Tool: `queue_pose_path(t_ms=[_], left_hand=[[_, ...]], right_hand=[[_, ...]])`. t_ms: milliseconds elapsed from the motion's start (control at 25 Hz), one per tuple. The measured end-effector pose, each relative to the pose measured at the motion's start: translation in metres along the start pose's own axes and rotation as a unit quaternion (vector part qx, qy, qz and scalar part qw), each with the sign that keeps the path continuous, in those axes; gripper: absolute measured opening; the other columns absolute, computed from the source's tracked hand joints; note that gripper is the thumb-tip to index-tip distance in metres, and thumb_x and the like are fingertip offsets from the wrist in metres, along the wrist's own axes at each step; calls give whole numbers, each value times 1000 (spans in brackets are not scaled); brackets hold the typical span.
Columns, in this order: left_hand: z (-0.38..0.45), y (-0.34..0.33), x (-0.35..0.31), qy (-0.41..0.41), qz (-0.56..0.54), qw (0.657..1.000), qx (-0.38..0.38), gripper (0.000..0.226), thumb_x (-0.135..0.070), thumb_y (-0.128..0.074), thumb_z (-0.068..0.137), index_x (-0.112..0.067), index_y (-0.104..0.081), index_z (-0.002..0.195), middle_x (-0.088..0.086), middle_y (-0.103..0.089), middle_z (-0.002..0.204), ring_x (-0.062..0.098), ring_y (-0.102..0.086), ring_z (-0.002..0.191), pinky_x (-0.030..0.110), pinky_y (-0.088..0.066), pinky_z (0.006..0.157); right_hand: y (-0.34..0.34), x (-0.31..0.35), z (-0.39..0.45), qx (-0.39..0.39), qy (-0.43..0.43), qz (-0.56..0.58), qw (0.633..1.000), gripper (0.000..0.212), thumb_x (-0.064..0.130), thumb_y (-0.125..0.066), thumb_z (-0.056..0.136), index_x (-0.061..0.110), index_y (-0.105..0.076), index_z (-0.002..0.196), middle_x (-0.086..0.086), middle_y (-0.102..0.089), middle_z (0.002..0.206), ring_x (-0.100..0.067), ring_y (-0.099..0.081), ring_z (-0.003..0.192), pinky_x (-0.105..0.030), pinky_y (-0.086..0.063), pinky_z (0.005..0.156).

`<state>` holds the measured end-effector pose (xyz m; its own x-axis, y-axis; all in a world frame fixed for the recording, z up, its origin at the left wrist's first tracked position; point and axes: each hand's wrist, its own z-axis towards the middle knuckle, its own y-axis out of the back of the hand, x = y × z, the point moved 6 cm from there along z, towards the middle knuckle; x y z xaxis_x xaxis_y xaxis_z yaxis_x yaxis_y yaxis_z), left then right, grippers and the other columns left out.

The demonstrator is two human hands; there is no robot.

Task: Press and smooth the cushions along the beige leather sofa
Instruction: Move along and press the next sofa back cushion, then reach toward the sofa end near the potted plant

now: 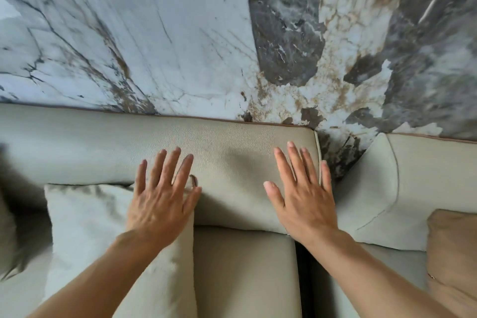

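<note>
A beige leather sofa (77, 147) is seen from above, set against a wall of marble (180, 46) veined in white, grey and rust. Two bare forearms are stretched forward from the bottom edge. The left hand (161, 204) is spread open, fingers splayed, and is laid flat where a pale throw pillow (85, 235) meets the back cushion (232, 162); nothing is gripped. The right hand (305, 201) is likewise opened flat, palm down, and is pressed against the same back cushion near its right end, its little finger lying along the piped edge. A soft dent is seen in the leather between the two hands. Below them a seat cushion (245, 273) is visible, with a dark gap along its right side. To the right, a second back cushion (387, 188) is angled away at a corner, and a tan pillow (454, 253) is propped against it at the frame's right edge.
</note>
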<state>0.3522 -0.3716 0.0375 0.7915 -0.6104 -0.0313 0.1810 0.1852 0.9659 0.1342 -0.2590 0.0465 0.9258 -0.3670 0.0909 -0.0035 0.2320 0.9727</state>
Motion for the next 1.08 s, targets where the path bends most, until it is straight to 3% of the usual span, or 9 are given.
queue_pose_path(t_ms=[80, 360, 520, 640, 880, 1080], left_hand=[[-13, 34, 1, -20, 17, 999, -27, 65, -50, -28, 95, -18, -32, 151, 11, -33, 158, 28, -21, 148, 52, -7, 119], [-69, 202, 19, -43, 20, 997, -68, 68, -53, -23, 95, -16, -28, 153, 12, -26, 161, 30, -12, 150, 58, -7, 121], [-124, 328, 55, -5, -32, 991, -127, 70, -54, -24, 93, -18, -28, 153, 12, -22, 162, 31, -9, 151, 55, 2, 121], [-174, 411, 85, -3, -37, 982, -184, 68, -53, -29, 94, -20, -26, 153, 11, -24, 162, 32, -11, 151, 57, 1, 121], [-253, 501, 109, 8, -28, 974, -224, 67, -53, -33, 92, -19, -32, 150, 12, -27, 160, 35, -16, 149, 58, -3, 120], [-305, 522, 100, 26, -19, 974, -224, 66, -51, -34, 92, -17, -35, 149, 13, -30, 159, 35, -20, 149, 65, -12, 117]], right_hand=[[32, 9, -16, -17, 1, -3, 1000, 67, 55, -18, 93, 26, -18, 154, -3, -16, 163, -25, -19, 149, -53, -8, 118], [180, 68, -87, -62, -22, -24, 998, 68, 55, -18, 93, 26, -13, 154, -2, -9, 164, -25, -12, 150, -53, -4, 120], [288, 138, -154, -122, -55, -28, 991, 69, 56, -20, 94, 23, -19, 154, -5, -16, 163, -27, -15, 150, -54, -7, 119], [361, 195, -207, -188, -56, -33, 980, 68, 58, -21, 96, 22, -25, 153, -7, -23, 162, -28, -20, 148, -56, -10, 118], [440, 254, -278, -246, -66, -13, 967, 69, 60, -19, 95, 21, -27, 152, -7, -23, 161, -29, -19, 148, -55, -5, 117], [463, 268, -310, -261, -49, 8, 964, 70, 60, -22, 94, 22, -24, 153, -8, -21, 162, -30, -17, 149, -57, -6, 116]])
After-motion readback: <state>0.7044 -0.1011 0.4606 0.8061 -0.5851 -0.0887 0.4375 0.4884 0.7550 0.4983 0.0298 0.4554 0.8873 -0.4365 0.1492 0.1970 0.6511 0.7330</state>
